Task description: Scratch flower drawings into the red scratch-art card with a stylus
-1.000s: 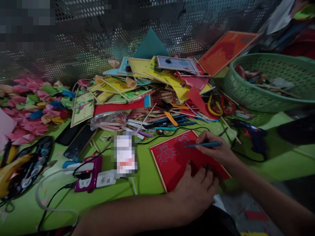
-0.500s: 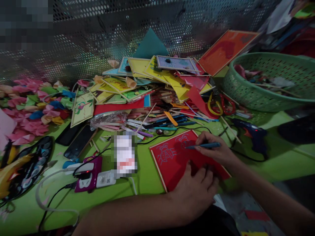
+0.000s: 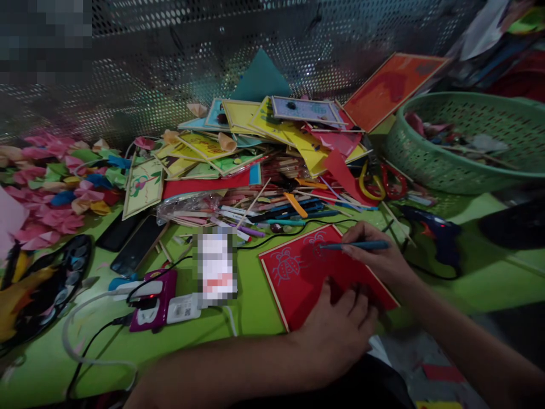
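Observation:
A red card (image 3: pixel 307 284) edged with thin wooden sticks lies on the green table. Two ladybug outlines in pale blue show on its upper part; the left ladybug drawing (image 3: pixel 288 266) has spots and legs. My right hand (image 3: pixel 367 250) pinches a blue pen (image 3: pixel 361 245), whose tip is at the second ladybug drawing (image 3: pixel 315 245). My left hand (image 3: pixel 340 326) rests on the lower part of the card with its fingers spread, covering the near edge.
Behind the card lies a heap of pens and sticks (image 3: pixel 264 213) under framed cards (image 3: pixel 238 116). A glue gun (image 3: pixel 440 236) and a green basket (image 3: pixel 460 170) are at right. A purple power strip (image 3: pixel 164 295), phones (image 3: pixel 138 250) and paper flowers (image 3: pixel 55 187) lie left.
The blue pen's tip has shifted slightly left and up on the second ladybug drawing, and the pen lies flatter. My left hand stays in place.

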`<move>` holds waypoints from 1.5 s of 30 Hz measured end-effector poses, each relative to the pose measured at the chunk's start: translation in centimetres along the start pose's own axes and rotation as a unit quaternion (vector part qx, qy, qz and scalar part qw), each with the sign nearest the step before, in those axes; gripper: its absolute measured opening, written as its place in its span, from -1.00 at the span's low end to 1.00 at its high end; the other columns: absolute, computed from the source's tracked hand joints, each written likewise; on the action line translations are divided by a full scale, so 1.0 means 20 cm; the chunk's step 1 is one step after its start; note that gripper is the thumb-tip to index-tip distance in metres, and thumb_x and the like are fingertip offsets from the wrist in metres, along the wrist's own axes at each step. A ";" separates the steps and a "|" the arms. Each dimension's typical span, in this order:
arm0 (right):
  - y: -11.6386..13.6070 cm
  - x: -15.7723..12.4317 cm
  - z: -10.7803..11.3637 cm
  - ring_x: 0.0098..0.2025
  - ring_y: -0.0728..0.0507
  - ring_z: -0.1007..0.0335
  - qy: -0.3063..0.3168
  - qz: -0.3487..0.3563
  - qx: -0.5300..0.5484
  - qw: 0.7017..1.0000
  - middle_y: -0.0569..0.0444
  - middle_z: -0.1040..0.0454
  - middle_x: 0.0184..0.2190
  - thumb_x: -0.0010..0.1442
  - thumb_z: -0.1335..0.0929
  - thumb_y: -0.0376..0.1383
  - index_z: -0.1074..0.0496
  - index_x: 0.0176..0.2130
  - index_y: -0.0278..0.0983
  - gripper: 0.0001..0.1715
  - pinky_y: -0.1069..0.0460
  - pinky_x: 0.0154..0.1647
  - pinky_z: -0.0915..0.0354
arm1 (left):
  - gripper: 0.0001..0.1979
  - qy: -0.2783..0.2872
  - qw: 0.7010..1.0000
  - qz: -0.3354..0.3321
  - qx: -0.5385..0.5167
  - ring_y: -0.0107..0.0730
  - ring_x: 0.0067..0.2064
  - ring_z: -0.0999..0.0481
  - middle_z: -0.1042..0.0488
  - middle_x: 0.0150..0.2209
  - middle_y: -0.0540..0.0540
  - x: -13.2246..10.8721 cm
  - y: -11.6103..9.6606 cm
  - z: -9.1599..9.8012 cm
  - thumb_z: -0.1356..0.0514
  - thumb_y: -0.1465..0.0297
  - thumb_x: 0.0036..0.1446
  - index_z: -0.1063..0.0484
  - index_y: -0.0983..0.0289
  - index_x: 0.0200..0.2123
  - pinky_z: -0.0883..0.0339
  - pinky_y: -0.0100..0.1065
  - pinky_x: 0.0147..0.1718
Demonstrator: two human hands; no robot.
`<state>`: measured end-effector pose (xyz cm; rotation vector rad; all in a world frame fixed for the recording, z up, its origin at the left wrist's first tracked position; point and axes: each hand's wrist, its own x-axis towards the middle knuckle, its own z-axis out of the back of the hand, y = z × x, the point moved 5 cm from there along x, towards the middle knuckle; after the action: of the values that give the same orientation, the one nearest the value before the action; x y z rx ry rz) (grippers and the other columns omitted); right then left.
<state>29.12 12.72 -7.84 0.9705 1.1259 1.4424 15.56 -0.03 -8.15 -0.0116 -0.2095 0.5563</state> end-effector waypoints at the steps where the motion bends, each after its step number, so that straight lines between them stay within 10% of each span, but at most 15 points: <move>1: 0.00 0.00 0.00 -0.37 -0.17 -0.37 0.000 0.001 0.000 1.000 0.07 -0.48 -0.40 0.10 -0.55 0.11 -0.44 -0.36 -0.14 -0.55 -0.06 -0.36 -0.31 | -0.50 0.001 1.000 0.001 0.000 -0.07 0.27 -0.32 -0.33 0.35 0.28 0.00 0.00 0.00 0.01 0.20 0.47 -0.35 0.31 0.32 -0.30 0.21 0.19; 45: 0.01 0.00 -0.03 -0.43 -0.16 -0.30 0.016 0.011 -0.040 0.999 0.11 -0.41 -0.48 0.13 -0.54 -0.06 -0.43 -0.41 -0.09 -0.70 -0.05 -0.43 -0.24 | -0.51 0.008 1.000 0.000 -0.009 -0.09 0.26 -0.34 -0.37 0.33 0.26 0.00 0.01 0.02 0.01 0.21 0.47 -0.36 0.31 0.31 -0.31 0.19 0.18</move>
<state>28.57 12.58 -7.81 0.9091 1.0741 1.5137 15.48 0.07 -7.76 -0.0338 -0.1996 0.5543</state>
